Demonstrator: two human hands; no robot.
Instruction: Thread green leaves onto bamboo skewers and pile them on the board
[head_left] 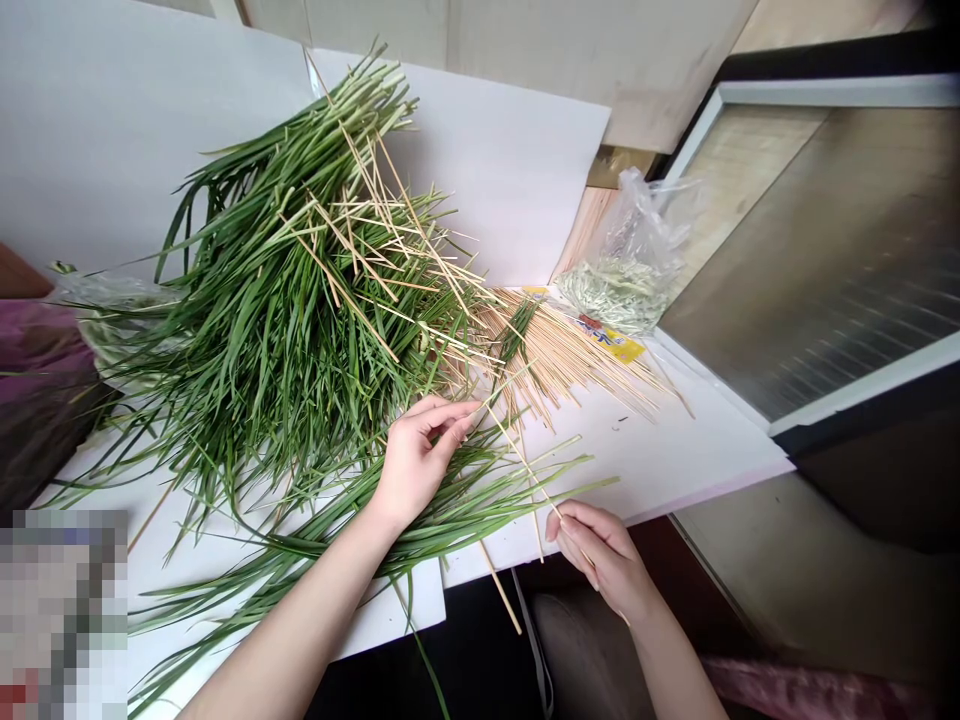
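Near the middle, my left hand (426, 450) is closed in a pinch on a thin green garlic chive (484, 405), beside the upper end of a bamboo skewer. My right hand (600, 555), lower right, grips that bamboo skewer (525, 462), which slants up and left toward my left fingertips. Whether its tip pierces the chive I cannot make out. Under my left wrist lies a loose row of garlic chives (480, 515), stalk ends pointing right. Behind it rises a large heap of garlic chives (277, 330) with several skewers lying across it.
Many bamboo skewers (577, 350) lie fanned out behind my hands, a small dark green bunch (516, 335) on them. A clear plastic bag (630, 260) with pale green contents stands at the back right, by a framed glass panel (825, 250). The white table's edge (705, 490) runs near my right hand.
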